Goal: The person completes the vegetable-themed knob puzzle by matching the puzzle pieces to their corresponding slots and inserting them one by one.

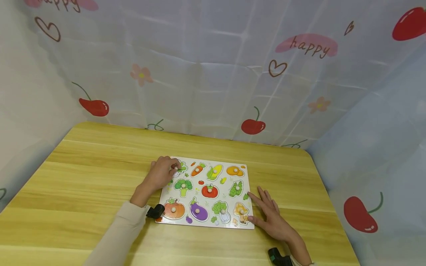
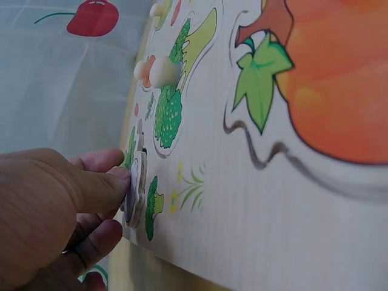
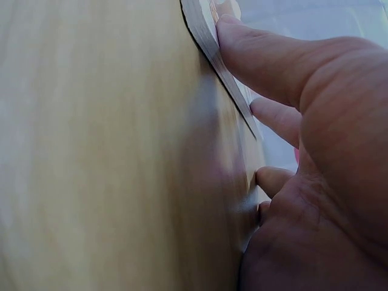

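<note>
A white wooden puzzle board (image 1: 193, 180) with knobbed vegetable pieces lies on the table. At its far left corner my left hand (image 1: 162, 171) pinches a green-leaved, pale vegetable piece (image 1: 182, 167). Up close in the left wrist view, the piece (image 2: 137, 188) stands on a slant, partly above the board, and fingers cover much of it. My right hand (image 1: 271, 218) has its fingers spread at the board's right edge. Its thumb touches the near right corner area beside the mushroom piece (image 1: 241, 208), and the index fingertip rests by the edge higher up.
Carrot (image 1: 198, 170), corn (image 1: 214, 171), broccoli (image 1: 183, 186), tomato (image 1: 209, 191), pumpkin (image 1: 174, 210) and eggplant (image 1: 199, 211) pieces sit in the board. The wooden table (image 1: 83, 184) extends around it. A printed curtain (image 1: 206, 85) hangs behind the far edge.
</note>
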The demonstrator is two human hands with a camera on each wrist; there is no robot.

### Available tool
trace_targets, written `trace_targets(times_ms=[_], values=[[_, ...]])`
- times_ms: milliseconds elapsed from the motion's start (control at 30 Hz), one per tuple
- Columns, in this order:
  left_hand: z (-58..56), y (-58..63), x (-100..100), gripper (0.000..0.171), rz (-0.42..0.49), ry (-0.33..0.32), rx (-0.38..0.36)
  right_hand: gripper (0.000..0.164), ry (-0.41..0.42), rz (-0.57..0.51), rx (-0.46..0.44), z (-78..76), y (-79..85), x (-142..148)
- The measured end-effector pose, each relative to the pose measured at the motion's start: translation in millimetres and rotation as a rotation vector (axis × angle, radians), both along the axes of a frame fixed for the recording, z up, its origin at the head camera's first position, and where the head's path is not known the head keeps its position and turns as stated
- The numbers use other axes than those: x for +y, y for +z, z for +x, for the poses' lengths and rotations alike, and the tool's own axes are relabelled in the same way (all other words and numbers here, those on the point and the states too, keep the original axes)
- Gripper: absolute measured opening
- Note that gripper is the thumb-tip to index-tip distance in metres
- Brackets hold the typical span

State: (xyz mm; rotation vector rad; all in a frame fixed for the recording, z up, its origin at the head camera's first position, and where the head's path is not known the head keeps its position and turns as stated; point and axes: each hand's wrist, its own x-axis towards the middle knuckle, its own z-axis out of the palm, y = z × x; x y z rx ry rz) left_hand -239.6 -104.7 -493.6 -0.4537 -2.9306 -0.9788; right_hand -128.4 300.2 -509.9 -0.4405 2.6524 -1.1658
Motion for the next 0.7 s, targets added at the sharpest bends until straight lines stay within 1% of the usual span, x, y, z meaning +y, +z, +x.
trace_targets(times_ms=[167,333,567,700], values=[[-1.6,-1.9,1.2,0.014,-0.012,-0.006,-0.014,0.071,0.003,-0.004,-0.001,0.5,-0.2,-0.6],[-1.7,-2.8,1.4,0.012,-0.017,0.011,-0.012,0.071,0.015,-0.008,0.003,-1.9,-1.3,-1.2],[-0.6,-3.0,2.0,0.013,0.011,0.018,-0.003,0.072,0.013,-0.009,-0.002,-3.0,-0.9,-0.9],[1.5,-2.0,-0.3,0.015,0.045,0.025,0.006,0.071,0.016,-0.007,-0.007,-3.7,-0.4,-0.9]])
